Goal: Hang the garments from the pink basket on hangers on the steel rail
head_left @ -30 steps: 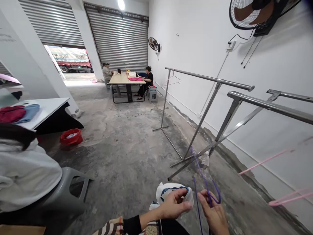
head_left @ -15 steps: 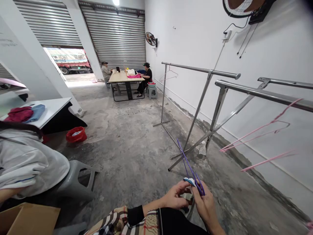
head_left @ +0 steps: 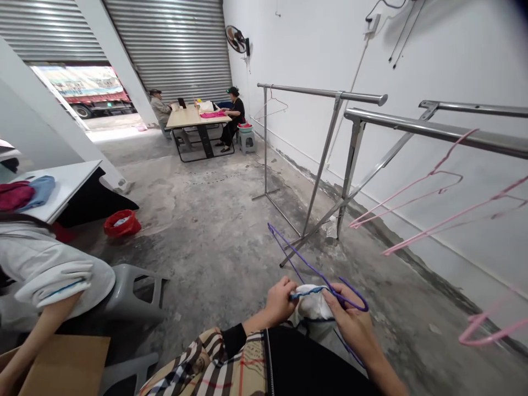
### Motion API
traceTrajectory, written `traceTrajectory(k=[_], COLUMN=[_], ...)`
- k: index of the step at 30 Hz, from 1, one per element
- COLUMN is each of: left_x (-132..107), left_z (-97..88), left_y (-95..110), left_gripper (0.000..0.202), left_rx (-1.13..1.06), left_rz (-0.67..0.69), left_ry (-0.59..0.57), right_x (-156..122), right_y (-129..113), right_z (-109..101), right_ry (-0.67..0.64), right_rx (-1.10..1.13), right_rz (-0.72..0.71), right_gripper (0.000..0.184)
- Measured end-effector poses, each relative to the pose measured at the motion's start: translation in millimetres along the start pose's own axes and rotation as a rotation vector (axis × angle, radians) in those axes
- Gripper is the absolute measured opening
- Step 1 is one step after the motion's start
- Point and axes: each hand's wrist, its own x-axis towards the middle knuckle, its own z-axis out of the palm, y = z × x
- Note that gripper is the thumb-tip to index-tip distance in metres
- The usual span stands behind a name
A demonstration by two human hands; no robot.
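A white garment with a blue-trimmed edge (head_left: 315,305) hangs between my hands, low at the centre right. My left hand (head_left: 280,301) is closed on one end of the blue edge. With fingers wrapped, my right hand (head_left: 348,308) grips a purple clothes hanger (head_left: 307,263) together with the other end of the garment's edge. The hanger's long loop points away to the upper left, and its hook curls beside my right fingers. The garment's lower part is partly hidden by my hand and lap.
Metal clothes racks (head_left: 412,126) stand on the right, with pink hangers (head_left: 412,190) on the near bar. A person in white (head_left: 45,264) sits at left on a grey stool (head_left: 140,291) beside a cardboard box (head_left: 74,363). Two people sit at a far table (head_left: 185,117).
My hands have moved apart, spreading the garment's blue edge between them. The purple hanger has tilted further left. The view has shifted right and down, and the person at left now reaches an arm toward the box.
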Motion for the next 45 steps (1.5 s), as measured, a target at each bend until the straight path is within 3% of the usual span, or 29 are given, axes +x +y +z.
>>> traceTrajectory(k=[3, 7, 14, 20, 26, 31, 38, 41, 45], left_x=[-0.8, -1.9, 11.9, 31.6, 60.8, 64.7, 56.9, 53.0, 46.9], left_z=[-5.4, -10.5, -14.2, -36.3, -64.1, -75.0, -79.5, -83.3, -90.6], left_y=[-2.1, -3.4, 1.7, 21.2, 44.1, 60.9, 57.2, 50.4, 42.1], left_gripper=[0.03, 0.041, 0.01, 0.032, 0.026, 0.019, 0.035, 0.036, 0.04], left_rx=[0.069, -0.012, -0.464, -0.731, -0.952, -1.158, -1.144, -1.054, -0.879], left_rz=[0.015, -0.018, -0.22, -0.355, -0.442, -0.539, -0.505, -0.44, -0.329], left_ry=[-0.02, -0.042, 0.083, -0.123, -0.295, -0.368, -0.287, -0.24, -0.168], right_x=[-1.6, -1.6, -3.8, -3.6, 0.0, -12.5, -47.1, -54.8, -55.0], right_y=[6.7, 22.1, 35.2, 44.2, 62.5, 74.8, 88.5, 91.8, 92.0], right_z=[-10.3, -26.4, -48.4, -60.2, -69.5, -77.5, -100.8, -105.7, -107.0], right_ry=[0.057, 0.151, 0.292, 0.379, 0.375, 0.349, 0.234, 0.141, 0.112], right_rx=[-0.006, -0.054, -0.151, -0.34, -0.242, -0.204, -0.14, -0.112, -0.137], right_rz=[0.04, 0.101, 0.151, 0.085, 0.095, 0.104, 0.02, -0.035, -0.126], right_gripper=[0.036, 0.039, 0.043, 0.036, 0.034, 0.036, 0.028, 0.022, 0.018])
